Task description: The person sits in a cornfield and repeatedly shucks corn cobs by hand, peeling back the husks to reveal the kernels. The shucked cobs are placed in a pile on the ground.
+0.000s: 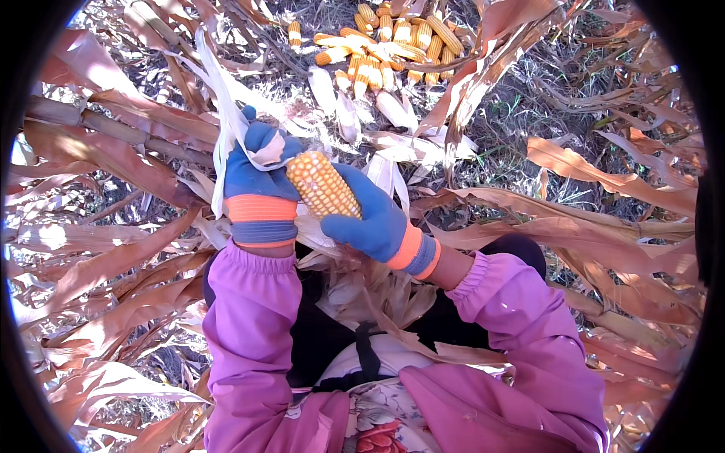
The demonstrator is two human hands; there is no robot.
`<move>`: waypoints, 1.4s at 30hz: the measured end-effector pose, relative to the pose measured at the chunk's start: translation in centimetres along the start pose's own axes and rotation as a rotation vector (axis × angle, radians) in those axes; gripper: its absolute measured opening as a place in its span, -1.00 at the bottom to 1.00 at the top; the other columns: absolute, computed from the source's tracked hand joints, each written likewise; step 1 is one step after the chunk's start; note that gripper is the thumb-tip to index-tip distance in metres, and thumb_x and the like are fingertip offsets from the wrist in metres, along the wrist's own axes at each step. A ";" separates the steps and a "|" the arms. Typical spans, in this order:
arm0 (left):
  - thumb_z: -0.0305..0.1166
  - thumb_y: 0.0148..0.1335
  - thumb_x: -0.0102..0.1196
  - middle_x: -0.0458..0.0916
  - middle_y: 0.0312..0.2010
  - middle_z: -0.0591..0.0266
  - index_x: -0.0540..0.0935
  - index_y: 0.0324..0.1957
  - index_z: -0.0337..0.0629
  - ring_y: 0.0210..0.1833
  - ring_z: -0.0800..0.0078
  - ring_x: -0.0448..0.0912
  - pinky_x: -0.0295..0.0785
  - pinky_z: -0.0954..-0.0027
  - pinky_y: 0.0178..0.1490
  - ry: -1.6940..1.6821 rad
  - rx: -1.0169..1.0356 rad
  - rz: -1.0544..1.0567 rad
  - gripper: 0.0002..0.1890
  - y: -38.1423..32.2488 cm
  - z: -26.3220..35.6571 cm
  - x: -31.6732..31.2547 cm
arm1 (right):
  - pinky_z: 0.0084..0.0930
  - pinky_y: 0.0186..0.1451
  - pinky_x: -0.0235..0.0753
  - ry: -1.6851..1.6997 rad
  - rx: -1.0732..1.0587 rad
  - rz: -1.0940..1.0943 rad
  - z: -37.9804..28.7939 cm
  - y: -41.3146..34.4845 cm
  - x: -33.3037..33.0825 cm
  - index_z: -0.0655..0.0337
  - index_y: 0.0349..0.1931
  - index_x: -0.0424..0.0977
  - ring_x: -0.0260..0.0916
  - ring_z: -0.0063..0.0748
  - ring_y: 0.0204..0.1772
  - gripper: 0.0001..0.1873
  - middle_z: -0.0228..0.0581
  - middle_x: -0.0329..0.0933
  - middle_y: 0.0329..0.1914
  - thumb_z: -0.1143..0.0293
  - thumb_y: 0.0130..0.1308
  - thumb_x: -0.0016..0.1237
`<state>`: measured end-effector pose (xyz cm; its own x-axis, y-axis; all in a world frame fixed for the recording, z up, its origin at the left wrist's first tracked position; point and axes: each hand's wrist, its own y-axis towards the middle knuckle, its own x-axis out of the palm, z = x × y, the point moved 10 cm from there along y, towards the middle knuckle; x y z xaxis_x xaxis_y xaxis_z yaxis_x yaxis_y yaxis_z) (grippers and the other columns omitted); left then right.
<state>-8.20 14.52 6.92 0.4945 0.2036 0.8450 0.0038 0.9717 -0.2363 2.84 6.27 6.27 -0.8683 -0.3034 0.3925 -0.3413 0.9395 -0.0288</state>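
A yellow ear of corn (324, 187), its kernels bare, lies tilted between my two gloved hands. My right hand (371, 218), in a blue glove with an orange and grey cuff, is wrapped around its lower right side. At the upper end of the ear, my left hand (260, 161) grips pale dry husk (222, 124), which hangs along the outer side of the glove. Whether this husk is still joined to the ear is hidden by the fingers. More loose husk (391, 294) lies below my hands, between my legs.
Ahead, a pile of husked corn ears (391, 48) lies on the ground, with one ear (294, 34) apart to its left. Empty husks (348, 116) lie nearer. Dry cornstalks (119, 130) and curled brown leaves (595, 170) crowd both sides.
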 end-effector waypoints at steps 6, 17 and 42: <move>-0.35 0.27 -0.26 0.19 -0.67 0.47 0.32 -0.03 -0.19 -0.64 0.60 0.15 0.11 0.51 -0.53 -0.263 -0.137 -0.239 -0.73 0.8 -0.9 0.3 | -0.62 -0.07 0.36 0.308 -0.009 -0.001 1.0 0.2 0.3 0.34 0.15 0.09 0.29 -0.62 -0.10 -0.34 -0.31 0.34 -0.07 0.43 0.02 0.04; -0.31 0.31 -0.32 0.10 -0.80 0.45 0.28 -0.61 -0.08 -0.71 0.62 0.06 0.05 0.57 -0.58 -0.426 -0.341 -0.344 -0.68 -0.1 -1.9 2.9 | -0.58 -0.33 0.44 0.559 0.200 -0.086 1.9 -0.3 1.5 0.25 0.18 0.07 0.40 -0.46 -0.29 -0.33 -0.20 0.38 -0.16 0.35 0.04 -0.01; -0.33 0.31 -0.35 0.09 -0.71 0.47 0.35 -0.39 -0.17 -0.67 0.66 0.07 0.05 0.56 -0.53 -0.649 -0.327 -0.421 -0.78 -2.9 -0.9 6.2 | -0.58 -0.62 0.39 0.794 0.358 -0.277 1.0 -1.3 2.9 0.27 0.10 0.14 0.40 -0.35 -0.55 -0.33 -0.08 0.42 -0.37 0.23 -0.04 0.03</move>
<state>-4.39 12.88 12.41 -0.2024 -0.0423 0.9784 0.3772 0.9186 0.1178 0.36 4.03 6.54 -0.2809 -0.1874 0.9413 -0.7065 0.7041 -0.0707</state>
